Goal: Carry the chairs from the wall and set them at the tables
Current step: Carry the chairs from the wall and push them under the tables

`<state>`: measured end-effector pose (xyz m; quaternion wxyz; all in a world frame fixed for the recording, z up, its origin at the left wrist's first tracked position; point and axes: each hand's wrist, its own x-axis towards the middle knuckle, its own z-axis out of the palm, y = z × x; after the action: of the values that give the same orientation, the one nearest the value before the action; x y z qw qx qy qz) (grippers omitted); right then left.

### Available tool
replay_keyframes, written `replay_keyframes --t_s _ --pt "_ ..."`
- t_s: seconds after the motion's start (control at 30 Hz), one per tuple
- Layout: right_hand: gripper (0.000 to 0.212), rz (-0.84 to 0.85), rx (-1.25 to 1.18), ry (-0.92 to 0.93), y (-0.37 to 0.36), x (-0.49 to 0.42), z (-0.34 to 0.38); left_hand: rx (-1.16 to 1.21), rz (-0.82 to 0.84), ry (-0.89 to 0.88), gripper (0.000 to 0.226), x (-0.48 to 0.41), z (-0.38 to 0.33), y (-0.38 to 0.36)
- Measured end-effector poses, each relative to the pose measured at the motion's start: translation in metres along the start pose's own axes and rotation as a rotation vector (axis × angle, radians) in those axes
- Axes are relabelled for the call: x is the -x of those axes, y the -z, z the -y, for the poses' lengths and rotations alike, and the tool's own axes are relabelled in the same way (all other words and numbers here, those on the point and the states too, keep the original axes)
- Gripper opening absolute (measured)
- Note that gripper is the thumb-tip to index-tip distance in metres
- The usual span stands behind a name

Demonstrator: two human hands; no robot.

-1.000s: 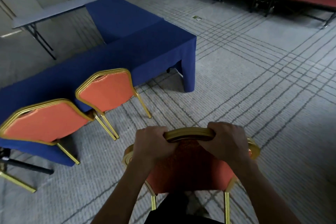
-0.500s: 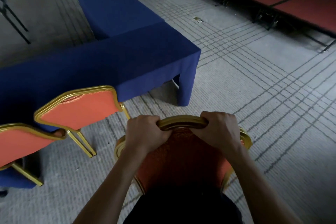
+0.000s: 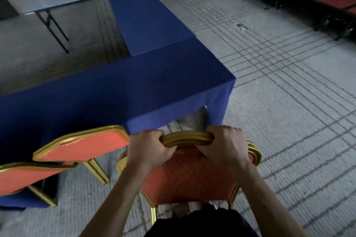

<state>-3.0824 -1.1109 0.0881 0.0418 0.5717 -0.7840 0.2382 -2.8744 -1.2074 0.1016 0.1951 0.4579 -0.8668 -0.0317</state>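
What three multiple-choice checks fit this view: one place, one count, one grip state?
1. Where is the held chair relative to the nearer set chair at the blue table? A left of it; B right of it; C behind the table.
2. Chairs in view? A three; B two; C five.
3. Hands on the held chair? A neither touches; B only the left grips; C both grip its top rail.
B: it is by the table's right end. A: nearer set chair, farther set chair, held chair. C: left hand and right hand curl over the top rail.
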Motion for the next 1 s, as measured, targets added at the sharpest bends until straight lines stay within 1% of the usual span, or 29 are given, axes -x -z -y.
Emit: replay_keyframes --t_s 0.07,0.1,0.23,0.3,0.33,0.4,0.47,0.63,0.67,0.8,0.9,1.0 --pt "0.047 0.068 -0.051 0.014 -0.009 -0.021 -0.015 0.006 0.023 0.069 0.052 -0.014 -0.003 -0.015" --pt "0.045 0.068 -0.070 0.024 -0.011 -0.031 -0.021 0.004 0.003 0.089 0.053 -0.022 -0.006 -0.020" --pt "0.043 0.000 -0.111 0.074 -0.007 -0.078 -0.047 -0.052 -0.050 0.059 0.058 -0.071 -0.024 -0.024" --pt "0.052 -0.012 -0.119 0.108 -0.014 -0.106 -0.057 -0.049 -0.044 0.062 0.058 -0.093 -0.026 -0.031" --pt "0.053 0.005 -0.111 0.123 -0.020 -0.117 -0.059 -0.042 -0.041 0.077 0.055 -0.100 -0.022 -0.036" --pt "0.046 0.047 -0.096 0.163 -0.037 -0.137 -0.059 -0.034 -0.061 0.118 0.048 -0.106 -0.011 -0.047" --pt "0.045 0.109 -0.099 0.204 -0.056 -0.156 -0.055 -0.031 -0.070 0.150 0.042 -0.112 0.002 -0.057" --pt "0.045 0.157 -0.112 0.292 -0.097 -0.218 -0.046 -0.021 -0.074 0.271 0.043 -0.148 0.039 -0.086" --pt "0.044 0.169 -0.123 0.298 -0.096 -0.225 -0.043 -0.029 -0.086 0.271 0.042 -0.152 0.042 -0.086" --pt "0.039 0.155 -0.129 0.353 -0.118 -0.269 -0.036 -0.036 -0.098 0.301 0.039 -0.190 0.064 -0.091" --pt "0.038 0.073 -0.161 0.360 -0.139 -0.294 -0.036 -0.023 -0.113 0.305 0.037 -0.214 0.078 -0.099" --pt "0.031 0.002 -0.215 0.404 -0.160 -0.303 -0.042 -0.021 -0.143 0.293 0.037 -0.224 0.089 -0.118"
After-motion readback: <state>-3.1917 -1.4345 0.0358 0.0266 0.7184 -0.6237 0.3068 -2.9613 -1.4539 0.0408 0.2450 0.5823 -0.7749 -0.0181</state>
